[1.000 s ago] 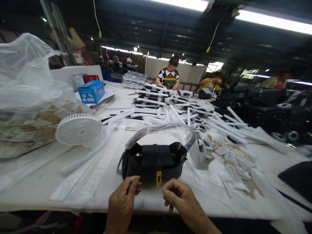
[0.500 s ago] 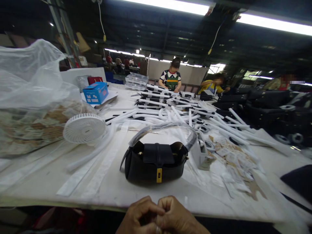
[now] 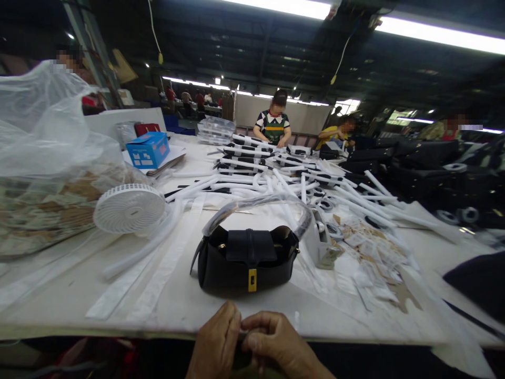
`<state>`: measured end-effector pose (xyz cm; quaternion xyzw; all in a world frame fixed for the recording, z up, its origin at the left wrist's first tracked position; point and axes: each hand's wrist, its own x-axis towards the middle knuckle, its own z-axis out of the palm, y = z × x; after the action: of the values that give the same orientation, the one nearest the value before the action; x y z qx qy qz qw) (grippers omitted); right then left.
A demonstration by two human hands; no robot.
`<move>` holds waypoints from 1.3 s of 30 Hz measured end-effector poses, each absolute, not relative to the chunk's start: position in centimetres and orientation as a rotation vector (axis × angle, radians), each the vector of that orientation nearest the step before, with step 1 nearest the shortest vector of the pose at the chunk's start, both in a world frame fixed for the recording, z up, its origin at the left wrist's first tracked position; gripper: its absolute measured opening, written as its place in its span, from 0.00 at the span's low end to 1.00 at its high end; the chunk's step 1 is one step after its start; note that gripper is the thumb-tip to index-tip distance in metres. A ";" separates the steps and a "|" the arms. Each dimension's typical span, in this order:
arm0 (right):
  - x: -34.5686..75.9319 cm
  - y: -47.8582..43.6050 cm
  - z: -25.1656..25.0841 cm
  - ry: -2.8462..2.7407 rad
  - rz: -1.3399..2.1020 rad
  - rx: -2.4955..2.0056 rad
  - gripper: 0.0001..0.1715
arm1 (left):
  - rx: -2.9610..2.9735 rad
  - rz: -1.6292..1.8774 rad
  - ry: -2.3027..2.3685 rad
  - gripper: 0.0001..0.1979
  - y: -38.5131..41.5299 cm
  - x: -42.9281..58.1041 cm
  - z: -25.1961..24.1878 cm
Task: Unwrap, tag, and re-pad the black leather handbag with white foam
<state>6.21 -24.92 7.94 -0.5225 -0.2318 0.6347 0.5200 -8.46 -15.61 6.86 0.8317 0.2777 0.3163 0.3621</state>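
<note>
A small black handbag [image 3: 246,260] with a gold clasp and a plastic-wrapped handle stands upright on the white table [image 3: 71,295], just beyond my hands. My left hand [image 3: 216,345] and my right hand [image 3: 276,345] are pressed together at the table's near edge, below the bag. The fingers of both curl inward against each other. Anything between them is too small or hidden to make out. Neither hand touches the bag.
A white round fan [image 3: 129,208] lies left of the bag, beside a large clear plastic sack [image 3: 43,158]. A blue box [image 3: 149,149] sits further back. White wrapped straps [image 3: 276,181] and paper tags [image 3: 371,252] cover the middle and right. Other people work at the far end.
My hands drew back from the bag's front to the table edge and came together. Since half a second ago they stay clasped, shifted slightly upward.
</note>
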 end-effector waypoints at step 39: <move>5.1 -26.6 9.3 -1.120 0.939 -1.678 0.09 | 1.564 0.396 0.733 0.09 -16.6 -8.1 8.2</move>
<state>5.11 -26.64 9.27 -0.6762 -0.4514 0.3783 0.4425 -8.08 -16.63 8.23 0.6835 0.3206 0.1731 0.6325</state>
